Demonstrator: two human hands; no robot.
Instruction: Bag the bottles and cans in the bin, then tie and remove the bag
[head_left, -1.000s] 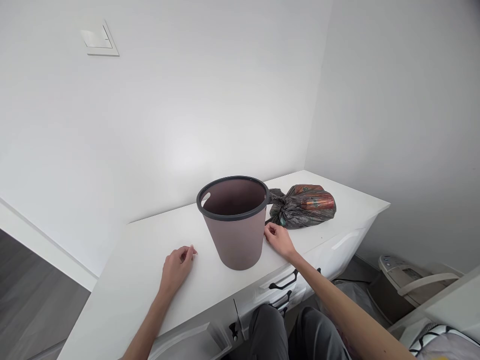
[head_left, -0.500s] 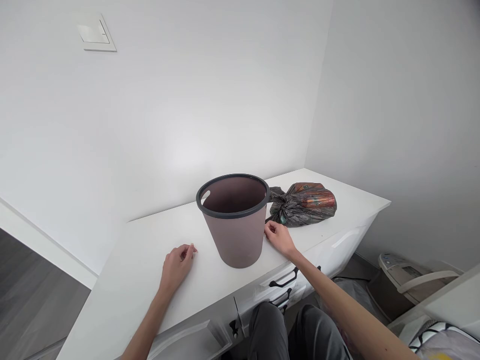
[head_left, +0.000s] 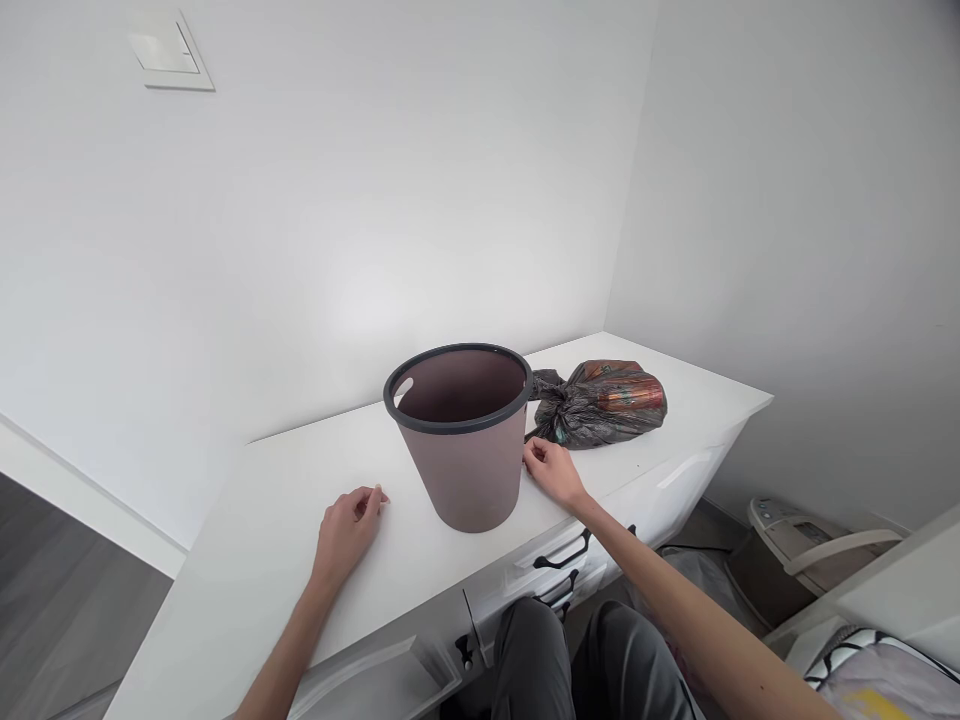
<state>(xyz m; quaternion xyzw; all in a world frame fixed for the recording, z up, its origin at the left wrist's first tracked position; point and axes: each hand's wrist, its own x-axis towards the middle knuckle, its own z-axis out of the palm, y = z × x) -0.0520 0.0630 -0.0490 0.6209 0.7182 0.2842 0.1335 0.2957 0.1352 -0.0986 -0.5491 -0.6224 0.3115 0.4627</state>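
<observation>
An empty mauve bin [head_left: 463, 458] with a dark grey rim stands upright on a white desk top [head_left: 285, 520]. My left hand [head_left: 346, 524] rests on the desk left of the bin, fingers loosely curled, holding nothing. Just right of the bin's base my right hand [head_left: 553, 472] lies on the desk, fingers curled, close to the bin wall. Behind it lies a tied dark plastic bag [head_left: 600, 402] with reddish contents showing through.
The desk sits in a corner between two white walls, with a light switch [head_left: 169, 50] up on the left wall. Drawers with black handles [head_left: 564, 556] are below the front edge. A grey device [head_left: 802, 545] sits on the floor at the right.
The view has shifted slightly left and down. Both hands and the bin stay where they were on the desk.
</observation>
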